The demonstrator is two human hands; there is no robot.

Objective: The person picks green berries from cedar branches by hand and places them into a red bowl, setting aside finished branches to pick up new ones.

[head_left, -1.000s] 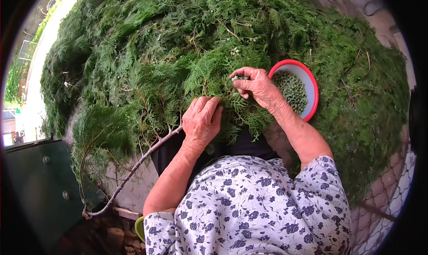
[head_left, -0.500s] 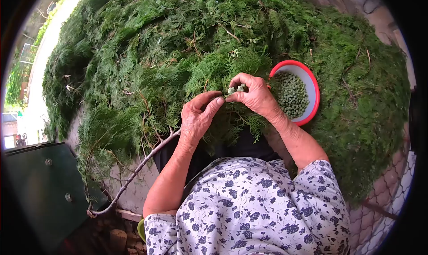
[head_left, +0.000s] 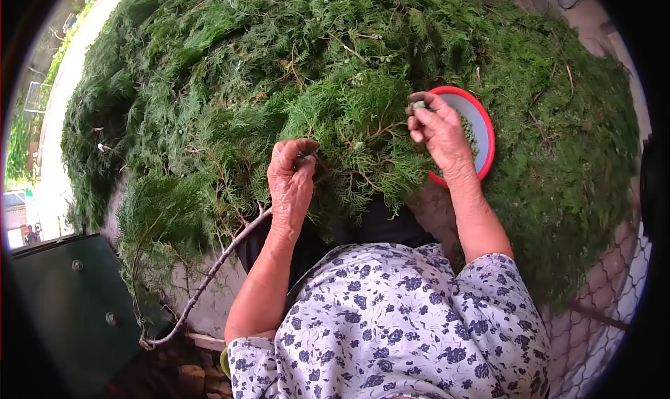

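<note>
My left hand (head_left: 287, 179) is closed, thumb and fingers pinched on a thin conifer twig, most of which the fingers hide. Below it, a long bare-stemmed conifer branch (head_left: 209, 277) slants up from the lower left and passes behind my left wrist. My right hand (head_left: 441, 130) has its fingers curled around small pale green cones (head_left: 419, 105). It hovers over the left side of a white bowl with a red rim (head_left: 490, 137), partly covering it. Green cones (head_left: 469, 125) lie inside the bowl. Feathery green sprigs (head_left: 363, 134) spread between the two hands.
A large heap of cut conifer foliage (head_left: 209, 57) surrounds the work area and continues to the right of the bowl. A dark green metal panel (head_left: 70, 308) stands at lower left. Paving (head_left: 593, 294) shows at the right edge.
My hands have moved apart. The right one has carried cones right, to the bowl; the left has shifted slightly left. The view has turned a little.
</note>
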